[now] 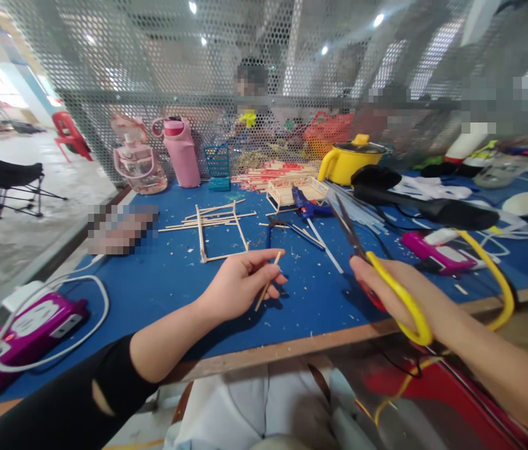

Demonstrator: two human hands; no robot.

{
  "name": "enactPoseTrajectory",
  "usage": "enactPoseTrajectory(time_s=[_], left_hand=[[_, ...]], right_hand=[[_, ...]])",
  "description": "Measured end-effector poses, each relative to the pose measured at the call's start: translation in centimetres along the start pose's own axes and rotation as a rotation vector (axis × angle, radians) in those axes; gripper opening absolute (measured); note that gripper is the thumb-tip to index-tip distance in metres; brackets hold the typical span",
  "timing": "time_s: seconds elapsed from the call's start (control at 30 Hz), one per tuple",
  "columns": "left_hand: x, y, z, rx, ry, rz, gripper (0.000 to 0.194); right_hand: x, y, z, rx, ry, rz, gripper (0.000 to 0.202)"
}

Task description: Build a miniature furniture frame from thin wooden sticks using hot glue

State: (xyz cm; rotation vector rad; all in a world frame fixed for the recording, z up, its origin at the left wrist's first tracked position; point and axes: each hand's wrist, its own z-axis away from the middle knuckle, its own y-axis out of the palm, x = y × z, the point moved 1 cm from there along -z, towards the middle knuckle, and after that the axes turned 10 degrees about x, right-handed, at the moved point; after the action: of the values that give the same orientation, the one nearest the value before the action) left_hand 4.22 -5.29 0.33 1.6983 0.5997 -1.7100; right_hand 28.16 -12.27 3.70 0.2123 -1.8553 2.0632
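My left hand (249,281) pinches a short thin wooden stick (260,299) above the blue table mat. In my right hand (399,287) is a pair of scissors (348,226) with yellow and red handles, blades pointing up and away. Beyond my left hand stands a frame of glued wooden sticks (200,234), with loose sticks lying across and beside it. Blue-handled pliers (296,232) lie between my hands, farther back. A blue glue gun (309,204) rests against a small wooden stick tray (282,195), a clear glue stick extending near it.
A pile of red-tipped sticks (273,174), a yellow pot (356,162), a pink bottle (184,153) and a clear jug (138,164) line the mesh partition (160,75). Purple power strips (34,331) with white cables lie left and right. A person sits behind the mesh.
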Motion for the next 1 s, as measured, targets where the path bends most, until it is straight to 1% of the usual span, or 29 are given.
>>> enactPoseTrajectory(time_s=[0.1, 0.17, 0.23, 0.27, 0.4, 0.5, 0.53, 0.57, 0.6, 0.63, 0.67, 0.7, 0.73, 0.77, 0.8, 0.83, 0.9, 0.97, 1.0], left_hand=[[-0.1, 0.0, 0.0, 0.04, -0.004, 0.042, 0.043], [-0.2, -0.1, 0.0, 0.062, 0.013, 0.026, 0.041], [-0.3, -0.2, 0.0, 0.072, 0.054, -0.022, 0.036], [-0.4, -0.2, 0.0, 0.07, 0.082, -0.047, 0.033], [-0.3, -0.5, 0.2, -0.006, 0.133, -0.167, 0.019], [-0.2, -0.6, 0.2, -0.033, 0.139, -0.228, 0.01], [-0.2, -0.6, 0.2, -0.024, 0.139, -0.234, 0.007], [-0.1, -0.6, 0.2, -0.012, 0.138, -0.244, 0.006], [-0.1, -0.6, 0.2, -0.004, 0.132, -0.271, 0.006], [0.0, -0.5, 0.3, -0.002, 0.121, -0.313, 0.006], [0.0, -0.5, 0.3, -0.006, 0.106, -0.363, 0.005], [0.0, -0.5, 0.3, -0.014, 0.088, -0.408, 0.005], [-0.1, -0.6, 0.3, -0.025, 0.072, -0.441, 0.004], [-0.2, -0.7, 0.4, -0.036, 0.061, -0.457, 0.004], [-0.4, -0.9, 0.4, -0.044, 0.061, -0.458, 0.004], [-0.6, -1.1, 0.4, -0.056, 0.077, -0.45, 0.005], [-1.3, -1.7, 0.4, -0.08, 0.135, -0.413, 0.009], [-2.1, -2.4, 0.4, -0.098, 0.17, -0.353, 0.017], [-2.4, -2.7, 0.5, -0.098, 0.163, -0.325, 0.021]], right_hand=[[-2.1, -1.2, 0.4, 0.058, 0.121, 0.172, 0.058], [-3.2, -1.5, 0.1, 0.13, 0.182, 0.249, 0.058], [-3.9, -1.7, -0.7, 0.178, 0.204, 0.272, 0.059], [-4.1, -1.7, -1.2, 0.181, 0.201, 0.278, 0.059], [-4.4, -2.0, -3.2, 0.125, 0.175, 0.316, 0.057], [-4.2, -2.3, -3.6, 0.146, 0.132, 0.33, 0.053], [-4.0, -2.3, -3.5, 0.121, 0.125, 0.366, 0.053], [-3.5, -2.4, -3.3, 0.068, 0.121, 0.418, 0.052], [-2.8, -2.3, -3.1, -0.014, 0.103, 0.47, 0.051], [-1.9, -2.1, -2.7, -0.115, 0.059, 0.507, 0.049], [-0.7, -1.8, -2.4, -0.206, -0.026, 0.511, 0.046], [0.6, -1.4, -2.2, -0.285, -0.169, 0.469, 0.042], [2.0, -0.8, -2.0, -0.303, -0.38, 0.397, 0.04], [3.4, -0.3, -1.9, -0.267, -0.566, 0.348, 0.037], [4.6, 0.2, -2.1, -0.242, -0.703, 0.303, 0.034], [5.8, 0.5, -2.4, -0.201, -0.805, 0.271, 0.031], [7.6, 0.8, -3.4, -0.13, -0.924, 0.241, 0.026], [8.9, 0.8, -4.6, -0.085, -0.981, 0.237, 0.024], [9.5, 0.7, -5.2, -0.074, -0.994, 0.237, 0.024]])
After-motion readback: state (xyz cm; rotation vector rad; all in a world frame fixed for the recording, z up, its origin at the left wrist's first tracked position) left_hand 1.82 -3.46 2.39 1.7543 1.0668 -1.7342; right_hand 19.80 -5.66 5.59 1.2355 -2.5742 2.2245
